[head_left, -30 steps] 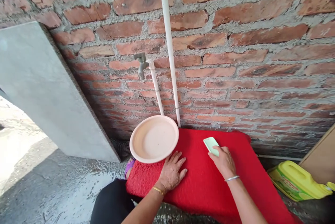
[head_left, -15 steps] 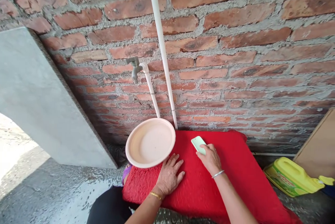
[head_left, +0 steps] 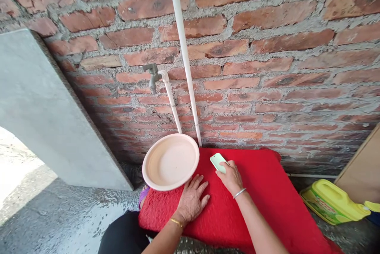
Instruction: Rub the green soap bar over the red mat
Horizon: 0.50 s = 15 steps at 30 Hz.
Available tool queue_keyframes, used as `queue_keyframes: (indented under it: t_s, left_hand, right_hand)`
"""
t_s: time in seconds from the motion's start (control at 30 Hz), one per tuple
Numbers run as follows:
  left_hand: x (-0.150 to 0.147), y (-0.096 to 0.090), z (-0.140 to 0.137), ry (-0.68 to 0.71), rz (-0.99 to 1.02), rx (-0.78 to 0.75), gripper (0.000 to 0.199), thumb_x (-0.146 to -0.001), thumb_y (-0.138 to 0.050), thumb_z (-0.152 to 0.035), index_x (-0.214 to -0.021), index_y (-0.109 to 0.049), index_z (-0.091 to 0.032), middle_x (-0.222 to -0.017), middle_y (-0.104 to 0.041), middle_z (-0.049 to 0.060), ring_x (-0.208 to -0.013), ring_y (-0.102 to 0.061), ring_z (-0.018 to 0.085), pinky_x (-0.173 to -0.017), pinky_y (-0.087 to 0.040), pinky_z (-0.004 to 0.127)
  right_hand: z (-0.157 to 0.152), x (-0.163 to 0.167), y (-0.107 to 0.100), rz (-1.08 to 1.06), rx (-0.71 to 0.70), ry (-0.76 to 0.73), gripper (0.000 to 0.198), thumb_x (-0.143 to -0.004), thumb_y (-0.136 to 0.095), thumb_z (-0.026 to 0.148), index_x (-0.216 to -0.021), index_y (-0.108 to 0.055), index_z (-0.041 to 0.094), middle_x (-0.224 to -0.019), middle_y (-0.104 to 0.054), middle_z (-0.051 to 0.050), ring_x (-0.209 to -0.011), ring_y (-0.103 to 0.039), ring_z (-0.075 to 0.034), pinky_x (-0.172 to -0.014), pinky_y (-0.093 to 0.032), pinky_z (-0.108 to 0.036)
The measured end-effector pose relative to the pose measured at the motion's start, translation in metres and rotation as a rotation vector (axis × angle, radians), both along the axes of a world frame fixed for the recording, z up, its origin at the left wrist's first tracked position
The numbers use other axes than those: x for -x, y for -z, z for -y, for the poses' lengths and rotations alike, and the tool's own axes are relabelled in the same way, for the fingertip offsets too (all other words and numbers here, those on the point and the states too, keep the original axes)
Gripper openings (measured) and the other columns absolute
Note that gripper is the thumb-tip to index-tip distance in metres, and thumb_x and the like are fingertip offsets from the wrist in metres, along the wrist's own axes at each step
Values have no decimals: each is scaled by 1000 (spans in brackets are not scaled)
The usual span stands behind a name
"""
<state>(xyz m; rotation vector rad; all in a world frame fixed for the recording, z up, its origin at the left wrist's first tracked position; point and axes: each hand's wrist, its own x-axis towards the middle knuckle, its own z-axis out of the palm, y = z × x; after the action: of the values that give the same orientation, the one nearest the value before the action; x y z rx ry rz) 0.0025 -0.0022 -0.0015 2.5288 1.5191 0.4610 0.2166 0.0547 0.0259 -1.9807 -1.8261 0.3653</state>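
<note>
Spanning my view is a brick wall (head_left: pixel 267 60), with a long white pipe (head_left: pixel 186 60) running down it. On the left, a grey slab (head_left: pixel 53 107) stands near the wall. Before me lies a red cloth (head_left: pixel 267 202). A pale pink basin (head_left: pixel 172 163) sits at its far left corner, with nothing but a few specks inside. A yellow jug (head_left: pixel 332 202) lies on the ground to the right of the cloth.

My left hand (head_left: pixel 192 198) rests flat on the cloth, fingers extended and spread, tips near the basin's rim; I cannot confirm contact. My right hand (head_left: pixel 230 176) grips the near end of a pale green block (head_left: pixel 217 160). A tap (head_left: pixel 152 78) is mounted above the basin.

The block lies against the cloth, right of the basin; its underside is hidden. Smallest noted: a silver bracelet (head_left: pixel 239 193) on my right wrist.
</note>
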Motion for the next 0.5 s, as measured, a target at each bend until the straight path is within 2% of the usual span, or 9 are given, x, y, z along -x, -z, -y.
queue_keyframes:
  t_s: [0.07,0.2,0.27,0.33,0.5]
  left_hand:
    - [0,0,0,4,0,8,42,-91,-55,-47,-130,-56,-31,-146,-48,3,-137,-39,26,-114,-30,49]
    - [-1,1,0,-1,11,24,44,-90,-56,-47,-131,-56,-31,-147,-47,3,-138,-38,27,-115,-29,49]
    - [-1,1,0,-3,17,31,45,-90,-56,-48,-131,-55,-31,-148,-46,4,-139,-37,27,-116,-28,49]
    - [-1,2,0,-1,18,36,45,-90,-56,-48,-131,-55,-30,-148,-46,4,-139,-37,27,-116,-28,50]
    - [0,1,0,-4,1,20,44,-90,-57,-47,-131,-56,-31,-147,-47,3,-138,-38,28,-115,-30,50]
  right_hand:
    - [-1,-13,-1,21,32,38,35,-80,-63,38,-113,-69,28,-100,-54,-4,-95,-58,-19,-82,-44,-27]
    - [3,-72,-7,100,103,310,42,-84,-56,44,-120,-66,26,-98,-53,-7,-88,-59,-22,-79,-45,-31]
    - [4,-86,-9,121,97,392,44,-85,-54,47,-121,-65,24,-97,-53,-9,-87,-59,-23,-78,-45,-33]
    - [1,-76,-10,104,60,354,43,-84,-55,46,-120,-66,24,-98,-52,-9,-88,-58,-23,-79,-45,-32]
    - [-12,-2,-7,19,3,67,35,-80,-64,39,-112,-69,27,-100,-53,-6,-94,-58,-20,-81,-44,-27]
